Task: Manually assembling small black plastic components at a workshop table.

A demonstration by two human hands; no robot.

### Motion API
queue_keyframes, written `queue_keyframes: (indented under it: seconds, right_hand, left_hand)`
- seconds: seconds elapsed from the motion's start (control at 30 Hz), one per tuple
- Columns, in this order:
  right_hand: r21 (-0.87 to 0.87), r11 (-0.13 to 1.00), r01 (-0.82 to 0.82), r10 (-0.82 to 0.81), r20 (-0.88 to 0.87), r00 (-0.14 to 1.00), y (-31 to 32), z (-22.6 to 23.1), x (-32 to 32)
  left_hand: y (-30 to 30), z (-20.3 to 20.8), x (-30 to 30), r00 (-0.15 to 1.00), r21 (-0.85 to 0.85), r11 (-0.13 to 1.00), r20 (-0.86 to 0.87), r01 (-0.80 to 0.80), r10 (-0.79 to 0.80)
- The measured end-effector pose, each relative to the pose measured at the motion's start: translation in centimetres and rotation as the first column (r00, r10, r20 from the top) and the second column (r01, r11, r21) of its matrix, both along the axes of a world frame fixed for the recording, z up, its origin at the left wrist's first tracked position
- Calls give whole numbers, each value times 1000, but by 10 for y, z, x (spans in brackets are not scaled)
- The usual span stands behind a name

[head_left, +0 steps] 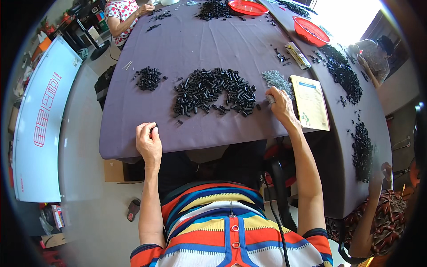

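Observation:
My left hand (149, 140) is closed at the table's near edge, a small black cylindrical piece (154, 127) showing between thumb and fingers. At the near side of a heap of small clear pieces (276, 79), my right hand (282, 106) is closed, with a bit of clear material (270, 99) at its fingertips. Between and beyond my hands lies a large curved heap of black cylindrical pieces (191, 95). A smaller heap of black pieces (149, 78) sits to its left.
A yellow booklet (310, 104) lies right of my right hand, near a printed tube-shaped pack (297, 55). Red baskets (311, 32) and more black heaps (362, 151) occupy the far and right tables. Other people work at the far left (122, 20), right (376, 58) and lower right (382, 218).

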State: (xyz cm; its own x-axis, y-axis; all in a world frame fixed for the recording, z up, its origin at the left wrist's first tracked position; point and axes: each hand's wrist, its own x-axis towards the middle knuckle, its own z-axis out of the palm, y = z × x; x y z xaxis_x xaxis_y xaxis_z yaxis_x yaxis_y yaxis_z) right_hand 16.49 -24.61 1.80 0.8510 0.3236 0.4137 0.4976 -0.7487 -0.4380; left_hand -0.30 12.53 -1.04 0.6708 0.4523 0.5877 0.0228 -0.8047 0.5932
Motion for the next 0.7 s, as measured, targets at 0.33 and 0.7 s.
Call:
queue_keyframes:
  seconds: [0.33,0.7]
  right_hand:
    - [61,998,35,-28,-115,993,7,-2,4]
    - [179,984,1,7,-42,999,-5,-4,4]
  left_hand:
    - [0,-2,-1,1000,16,1000,6,-4,4]
    - [0,0,-1,998,-23,1000,59,16,-15]
